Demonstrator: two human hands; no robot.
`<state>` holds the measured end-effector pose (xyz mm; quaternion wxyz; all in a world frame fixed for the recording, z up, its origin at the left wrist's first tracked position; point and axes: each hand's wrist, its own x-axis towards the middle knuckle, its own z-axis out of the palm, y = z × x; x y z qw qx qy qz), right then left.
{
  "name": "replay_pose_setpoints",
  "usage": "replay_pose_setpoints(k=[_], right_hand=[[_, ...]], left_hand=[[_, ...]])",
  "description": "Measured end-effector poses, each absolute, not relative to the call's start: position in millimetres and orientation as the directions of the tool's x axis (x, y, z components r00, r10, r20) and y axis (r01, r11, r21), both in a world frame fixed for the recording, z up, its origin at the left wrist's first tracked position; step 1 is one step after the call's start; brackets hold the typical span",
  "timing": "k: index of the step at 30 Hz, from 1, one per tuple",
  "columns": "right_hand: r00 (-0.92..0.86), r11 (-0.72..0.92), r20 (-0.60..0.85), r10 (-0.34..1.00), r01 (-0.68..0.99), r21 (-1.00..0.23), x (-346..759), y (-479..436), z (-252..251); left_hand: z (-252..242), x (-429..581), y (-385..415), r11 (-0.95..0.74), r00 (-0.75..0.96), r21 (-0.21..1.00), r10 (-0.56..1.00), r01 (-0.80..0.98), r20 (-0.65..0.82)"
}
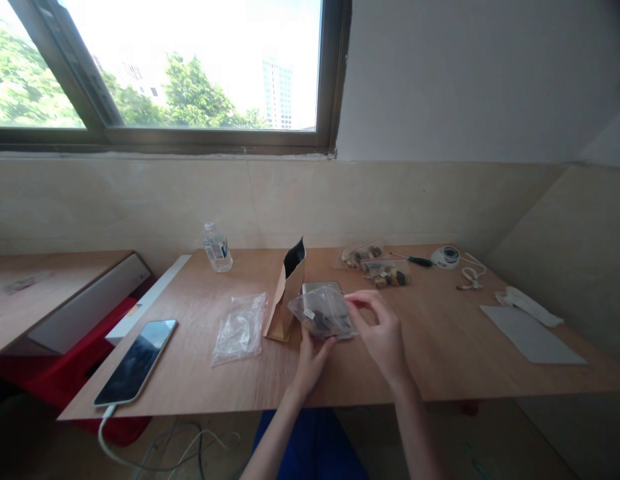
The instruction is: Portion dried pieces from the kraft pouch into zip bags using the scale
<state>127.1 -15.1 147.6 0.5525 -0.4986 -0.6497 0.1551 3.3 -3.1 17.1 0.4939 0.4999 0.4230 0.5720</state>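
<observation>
A clear plastic bag [326, 312] with dark contents and a small white label is held up over the middle of the table. My left hand [313, 357] is closed around its lower edge from below. At the bag's upper right edge, my right hand [380, 330] pinches the plastic between thumb and fingers. Just left of the bag stands an upright brown paper pouch [285, 300], its top open and its inside dark. Behind the bag lies a flat pale-topped object [321, 287], partly hidden.
A flat clear bag [240, 330], a phone [137, 360] on a cable and a water bottle [218, 250] are on the left. Bags of small parts [380, 263], a screwdriver [420, 261], a dome camera [445, 257], a white cable [473, 277] and a grey sheet [533, 337] lie right.
</observation>
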Motion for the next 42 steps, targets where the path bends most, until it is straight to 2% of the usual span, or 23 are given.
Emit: replay_pose_setpoints(k=[4,9,13,17,29,39,42], right_hand=[[-0.085,0.378,0.382,0.920,0.449,-0.810,125,-4,139],[-0.222,0.309,0.229,0.948,0.459,-0.833,118,2,138],[-0.284,0.323,0.201,0.937,0.492,-0.809,110,-1,143],[-0.335,0.357,0.221,0.916,0.427,-0.831,105,-4,145],[-0.222,0.278,0.196,0.955,0.447,-0.850,102,4,128],[-0.147,0.233,0.204,0.968,0.217,-0.948,122,5,135],[-0.118,0.240,0.224,0.967,0.144,-0.960,128,7,140]], left_hand=[[12,-1,-3,-0.180,-0.014,0.980,0.984,-0.084,0.179],[2,-5,-2,-0.160,0.003,0.987,0.987,0.016,0.160],[-5,-7,-2,-0.203,-0.015,0.972,0.978,0.115,0.206],[-3,-8,-2,-0.232,-0.020,0.955,0.971,0.185,0.240],[3,-6,-6,-0.245,-0.034,0.961,0.967,0.127,0.251],[12,-6,-6,-0.208,-0.241,0.978,0.950,-0.024,0.196],[12,-6,-7,-0.181,-0.242,0.982,0.956,-0.051,0.164]])
